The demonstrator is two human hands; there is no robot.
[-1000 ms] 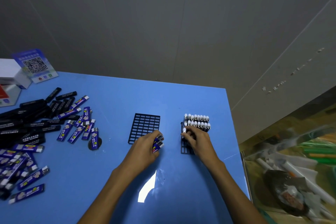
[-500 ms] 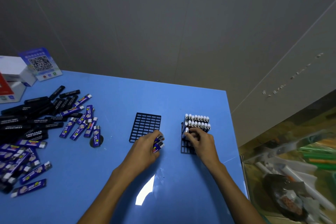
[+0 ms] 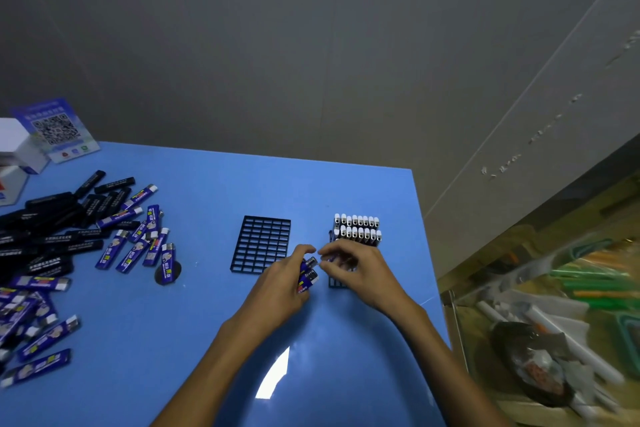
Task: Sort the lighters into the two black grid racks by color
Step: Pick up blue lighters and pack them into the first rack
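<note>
Two black grid racks lie on the blue table (image 3: pixel 207 322). The left rack (image 3: pixel 262 243) has nothing in it. In the right rack (image 3: pixel 335 283), two rows of white-capped lighters (image 3: pixel 356 229) stand at the far end. My left hand (image 3: pixel 277 291) grips a small bundle of blue lighters (image 3: pixel 307 274) between the racks. My right hand (image 3: pixel 360 274) hovers over the right rack's near part, and its thumb and forefinger pinch the metal top of one lighter in the bundle. Loose black lighters (image 3: pixel 52 229) and blue lighters (image 3: pixel 138 243) lie in piles at the left.
More blue lighters (image 3: pixel 34 326) are scattered at the near left. A QR-code sign (image 3: pixel 57 128) and a white box (image 3: pixel 14 149) stand at the far left corner. Past the table's right edge sits a cluttered bin (image 3: pixel 554 322). A grey wall rises behind.
My right hand has come off the standing lighters in the right rack and moved left to the bundle in my left hand. The left hand stayed in place.
</note>
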